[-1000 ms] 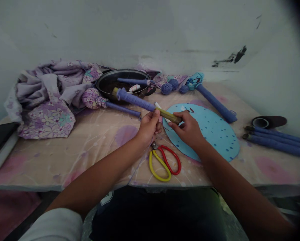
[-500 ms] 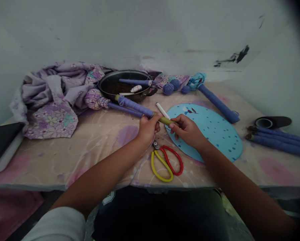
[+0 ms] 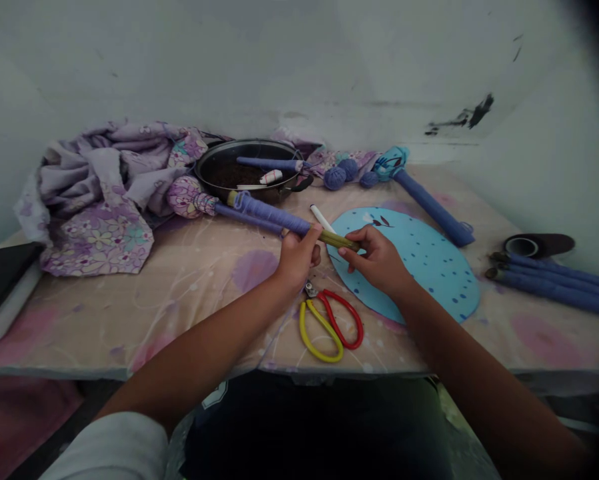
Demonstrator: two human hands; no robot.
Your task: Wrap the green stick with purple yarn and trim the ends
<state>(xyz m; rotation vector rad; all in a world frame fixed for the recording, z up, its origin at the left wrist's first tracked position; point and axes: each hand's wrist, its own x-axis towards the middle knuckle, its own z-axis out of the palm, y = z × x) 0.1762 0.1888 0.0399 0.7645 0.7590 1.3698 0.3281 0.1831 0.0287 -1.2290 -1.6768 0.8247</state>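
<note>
Between my two hands lies a greenish stick (image 3: 333, 239), its left part wrapped in purple yarn (image 3: 274, 215). My left hand (image 3: 299, 255) is closed round it where the wrapping ends. At the bare right end, my right hand (image 3: 374, 257) pinches the stick between thumb and fingers. Just below my hands rest scissors (image 3: 337, 323) with one yellow and one red handle. Beneath and behind my right hand is a light blue oval mat (image 3: 424, 267) with dark blue dots. A white marker (image 3: 322, 218) lies at its left edge.
At the back stands a black pan (image 3: 224, 175) holding a purple-wrapped stick. Crumpled floral cloth (image 3: 99, 200) fills the left, beside a cloth-headed stick (image 3: 192, 197). Yarn balls (image 3: 335, 178) and another cloth-headed stick (image 3: 432, 207) lie behind the mat. Wrapped sticks (image 3: 554, 277) and a tape roll (image 3: 522, 247) are at right.
The stick has turned slightly in my hands, and the fingers of my right hand have shifted a little on its bare end. Both hands keep hold; the view has moved slightly.
</note>
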